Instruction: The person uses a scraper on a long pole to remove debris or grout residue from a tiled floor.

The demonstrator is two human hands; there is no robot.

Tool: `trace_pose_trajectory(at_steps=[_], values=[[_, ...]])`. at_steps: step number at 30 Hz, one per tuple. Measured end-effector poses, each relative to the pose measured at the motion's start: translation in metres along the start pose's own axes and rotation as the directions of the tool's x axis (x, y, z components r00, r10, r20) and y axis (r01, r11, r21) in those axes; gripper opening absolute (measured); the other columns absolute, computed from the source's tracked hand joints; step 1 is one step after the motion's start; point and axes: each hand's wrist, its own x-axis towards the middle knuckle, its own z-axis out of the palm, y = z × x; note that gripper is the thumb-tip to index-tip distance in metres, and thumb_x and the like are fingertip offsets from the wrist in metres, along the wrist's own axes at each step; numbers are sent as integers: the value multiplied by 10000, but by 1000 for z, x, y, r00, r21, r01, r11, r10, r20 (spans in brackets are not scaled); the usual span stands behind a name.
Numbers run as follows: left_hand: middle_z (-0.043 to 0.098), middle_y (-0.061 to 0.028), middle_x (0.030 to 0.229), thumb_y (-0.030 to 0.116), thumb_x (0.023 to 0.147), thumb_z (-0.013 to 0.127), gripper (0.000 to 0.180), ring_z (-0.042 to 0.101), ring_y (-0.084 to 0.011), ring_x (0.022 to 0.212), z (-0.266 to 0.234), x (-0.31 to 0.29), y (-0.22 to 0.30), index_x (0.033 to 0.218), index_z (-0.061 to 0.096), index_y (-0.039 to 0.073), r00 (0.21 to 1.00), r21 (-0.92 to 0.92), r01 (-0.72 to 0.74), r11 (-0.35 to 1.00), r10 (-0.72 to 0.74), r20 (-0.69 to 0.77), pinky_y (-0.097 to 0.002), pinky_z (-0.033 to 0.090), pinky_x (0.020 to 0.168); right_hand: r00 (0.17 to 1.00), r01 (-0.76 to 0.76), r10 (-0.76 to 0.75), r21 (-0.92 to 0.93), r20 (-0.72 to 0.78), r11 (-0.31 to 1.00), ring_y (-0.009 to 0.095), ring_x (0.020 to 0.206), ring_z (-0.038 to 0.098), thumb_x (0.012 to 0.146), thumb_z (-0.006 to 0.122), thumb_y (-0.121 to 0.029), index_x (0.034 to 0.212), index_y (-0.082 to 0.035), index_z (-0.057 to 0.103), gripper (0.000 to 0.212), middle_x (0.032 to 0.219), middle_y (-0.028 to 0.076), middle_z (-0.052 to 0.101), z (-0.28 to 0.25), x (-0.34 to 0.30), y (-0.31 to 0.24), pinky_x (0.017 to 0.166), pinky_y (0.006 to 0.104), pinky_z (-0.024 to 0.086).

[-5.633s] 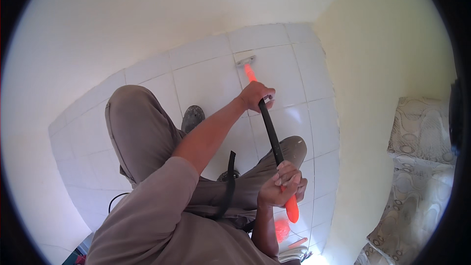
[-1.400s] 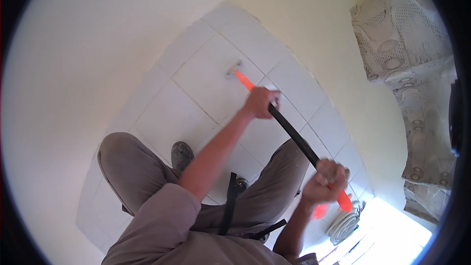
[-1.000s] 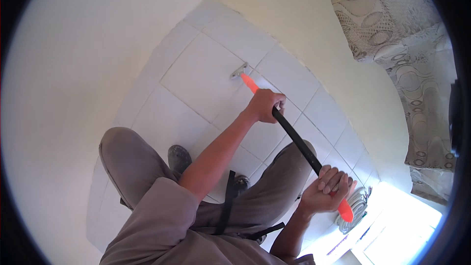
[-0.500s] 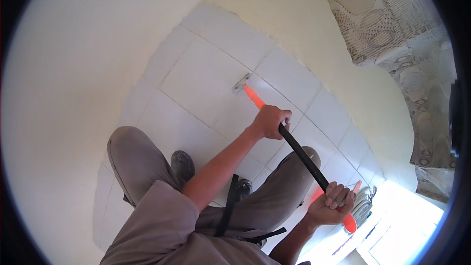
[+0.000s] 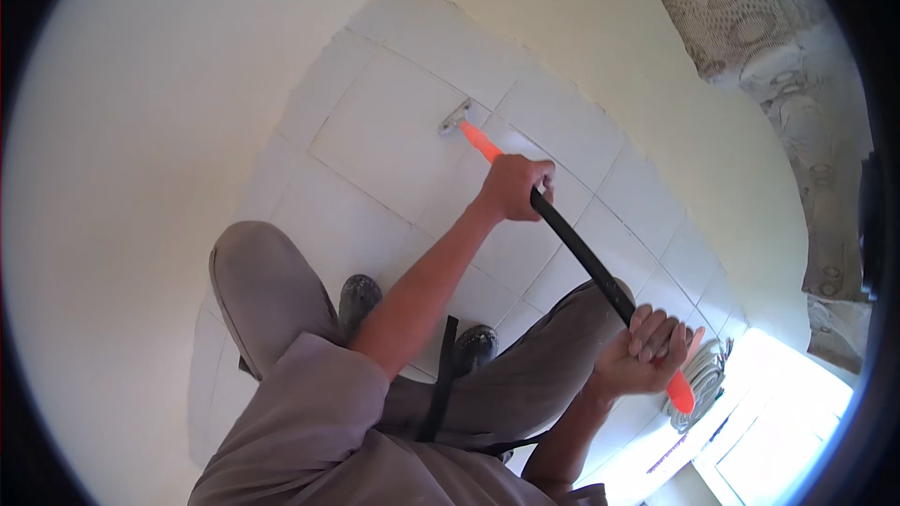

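A long-handled scraper (image 5: 583, 253) slants across the view. Its black shaft has orange at both ends, and its metal blade head (image 5: 457, 118) rests on or just over a white floor tile. My left hand (image 5: 516, 187) is wrapped round the shaft near the orange neck behind the head. Farther back, my right hand (image 5: 647, 353) grips the handle close to its orange butt end (image 5: 682, 395), knuckles up. Part of the grip is hidden under the fingers of both hands.
White floor tiles (image 5: 384, 122) with dark joints run between two pale walls (image 5: 169, 131). My bent knees (image 5: 253, 258) and dark shoes (image 5: 360, 298) are below. A patterned curtain (image 5: 731, 9) hangs at right. A coiled pale hose or cable (image 5: 703, 384) lies near a bright doorway or window.
Both hands and the scraper appear slightly higher in view, with the head still by the same tile joint. The whole view has shifted a little. Both grips stay closed.
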Motion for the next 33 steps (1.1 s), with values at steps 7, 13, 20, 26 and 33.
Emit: trace_pose_trajectory(at_steps=[7,13,20,26,33], values=[[591,-46,558,200,644,657,117,588,-300,506,43,-41,23,702,576,138,991,-33,-70,997,66,-113,-388,439,490,997,-63,60,82,38,995,63,424,248,949,475,-71,688,-126,370,287,485,-39,246,-53,-11,-31,547,251,332],[529,-28,519,178,632,673,119,541,-249,468,13,-60,7,687,574,140,973,-14,-153,988,149,-174,-358,407,481,992,85,-96,-127,-84,988,97,446,340,920,444,-53,669,-126,368,272,509,-14,277,-22,-72,-19,555,269,365],[505,-30,487,155,629,687,136,518,-225,446,2,-78,18,655,560,115,971,-139,-229,963,237,39,-332,382,469,932,265,-178,-260,316,929,167,530,535,886,619,-138,706,-85,462,245,545,36,493,-33,-133,-34,650,386,465],[473,-36,467,165,648,676,143,507,-241,442,7,-105,15,653,544,110,956,-154,-238,959,259,138,-355,370,473,854,328,-93,-392,512,859,200,608,617,886,664,-185,651,-68,522,299,576,56,575,-35,-177,-45,731,412,501],[542,-51,531,177,661,655,123,573,-256,487,-5,-96,-20,683,565,96,934,-117,-326,938,339,113,-359,449,512,921,331,-209,-376,329,866,179,549,479,909,532,-67,634,-72,388,310,554,79,475,-7,-211,-2,694,421,468]])
